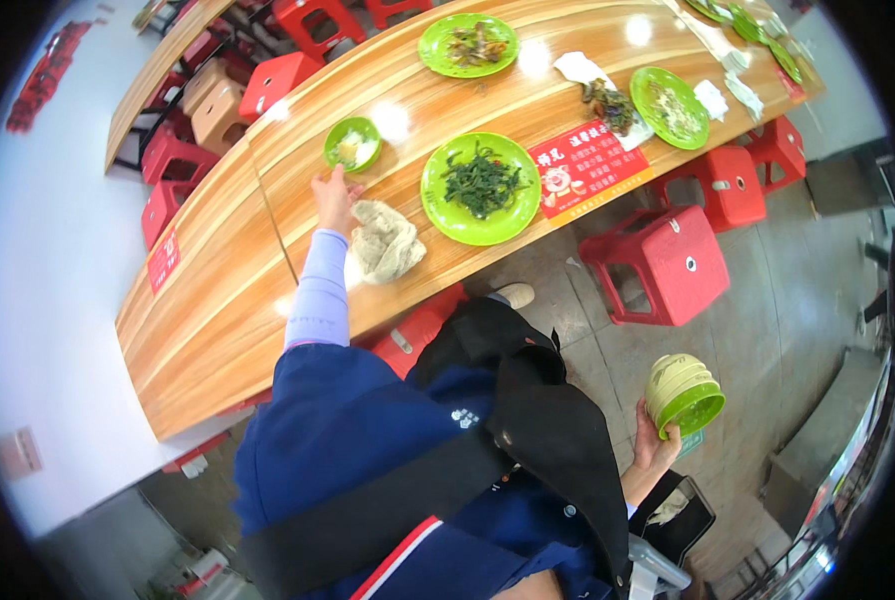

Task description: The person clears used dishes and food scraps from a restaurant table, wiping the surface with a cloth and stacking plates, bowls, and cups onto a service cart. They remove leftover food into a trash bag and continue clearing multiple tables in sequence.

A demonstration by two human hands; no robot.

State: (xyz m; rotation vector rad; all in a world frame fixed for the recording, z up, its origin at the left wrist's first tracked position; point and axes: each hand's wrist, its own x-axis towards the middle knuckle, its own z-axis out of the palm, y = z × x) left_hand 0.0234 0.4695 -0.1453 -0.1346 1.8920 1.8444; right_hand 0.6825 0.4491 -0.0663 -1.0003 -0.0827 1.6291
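My left hand (332,198) reaches over the wooden table, its fingertips at the near rim of a small green bowl (353,144) with leftover white food. Whether they pinch the rim is unclear. Just right of that wrist lies a crumpled, greyish-beige cloth (386,244). Farther right sits a large green plate (434,206) with dark cooked greens. Off to my right, away from the table, my right hand (653,441) grips a stack of bowls (681,390), cream outside and green inside, tilted with the opening towards me.
More green plates with food scraps (468,46) (671,109) stand on the table (282,180). Food waste (608,109) lies on napkins beside a red printed sign (590,166). Red plastic stools (661,262) line the near side. A black bin-like container (676,517) is below my right hand.
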